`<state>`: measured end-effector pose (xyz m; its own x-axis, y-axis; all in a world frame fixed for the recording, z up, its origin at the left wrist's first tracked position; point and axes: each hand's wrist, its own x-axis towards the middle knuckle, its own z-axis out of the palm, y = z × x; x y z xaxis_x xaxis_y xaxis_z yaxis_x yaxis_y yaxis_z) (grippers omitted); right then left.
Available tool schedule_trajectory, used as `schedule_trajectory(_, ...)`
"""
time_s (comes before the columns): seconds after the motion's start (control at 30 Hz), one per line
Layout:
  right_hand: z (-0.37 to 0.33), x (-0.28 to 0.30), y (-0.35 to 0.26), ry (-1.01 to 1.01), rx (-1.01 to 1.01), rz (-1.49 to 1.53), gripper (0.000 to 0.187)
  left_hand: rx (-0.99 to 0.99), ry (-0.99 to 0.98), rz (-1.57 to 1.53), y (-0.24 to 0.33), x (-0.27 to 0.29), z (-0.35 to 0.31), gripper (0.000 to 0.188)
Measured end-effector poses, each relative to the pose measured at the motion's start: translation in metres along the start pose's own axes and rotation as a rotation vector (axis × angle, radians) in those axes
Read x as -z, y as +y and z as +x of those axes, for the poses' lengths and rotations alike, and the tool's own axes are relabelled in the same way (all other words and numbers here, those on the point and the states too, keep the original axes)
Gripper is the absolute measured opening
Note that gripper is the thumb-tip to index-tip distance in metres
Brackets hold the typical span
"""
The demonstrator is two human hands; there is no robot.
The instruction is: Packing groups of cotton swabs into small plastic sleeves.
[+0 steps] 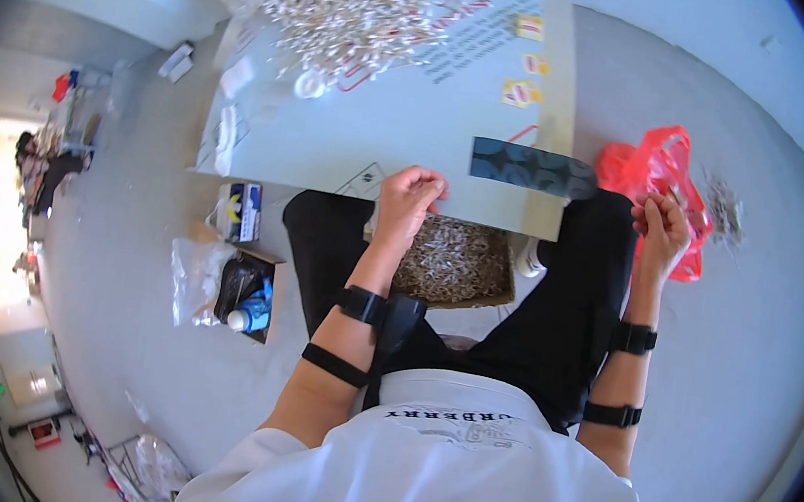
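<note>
Over the table's near edge, my left hand (pixel 409 204) has its thumb and fingers pinched together; anything between them is too small to make out. Out to the right, my right hand (pixel 662 231) is also closed in a pinch, in front of a red plastic bag (pixel 667 147). What it holds, if anything, cannot be made out. A dark strip with rounded shapes (pixel 528 167) lies on the table's right side, reaching past its edge toward my knee. Below the table edge, between my legs, a box (pixel 455 306) contains many small brownish-silver pieces (pixel 455 262).
A heap of small thin pieces (pixel 349 17) covers the far part of the table (pixel 414 143). Yellow labels (pixel 519 93) run along its right side. More thin pieces (pixel 724 210) lie on the floor at right. A carton (pixel 260 324) with a blue bottle (pixel 255 309) stands at left.
</note>
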<state>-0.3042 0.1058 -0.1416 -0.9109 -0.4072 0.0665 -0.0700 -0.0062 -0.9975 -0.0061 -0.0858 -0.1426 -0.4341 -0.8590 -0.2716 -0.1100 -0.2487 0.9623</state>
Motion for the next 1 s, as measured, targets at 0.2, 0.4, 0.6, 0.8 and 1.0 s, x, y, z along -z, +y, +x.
schedule_trajectory(0.2,-0.044,-0.062,-0.019,-0.359,-0.101,-0.087,0.01,-0.075,0.222,0.142,0.011,0.059,0.03,0.01)
schedule_trajectory(0.4,-0.084,-0.104,-0.011,-0.571,-0.255,-0.013,0.008,-0.229,0.662,0.144,0.007,0.189,0.094,0.006)
schedule_trajectory(0.6,-0.099,-0.115,0.005,-0.63,-0.315,-0.117,0.007,-0.298,0.822,0.696,0.01,0.261,0.128,0.023)
schedule_trajectory(0.8,-0.098,-0.118,0.006,-0.589,-0.318,-0.167,0.006,-0.123,0.684,1.156,0.025,0.235,0.14,0.032)
schedule_trajectory(1.0,-0.097,-0.122,0.004,-0.58,-0.306,-0.184,0.006,-0.183,0.637,1.036,0.014,0.238,0.138,0.021)
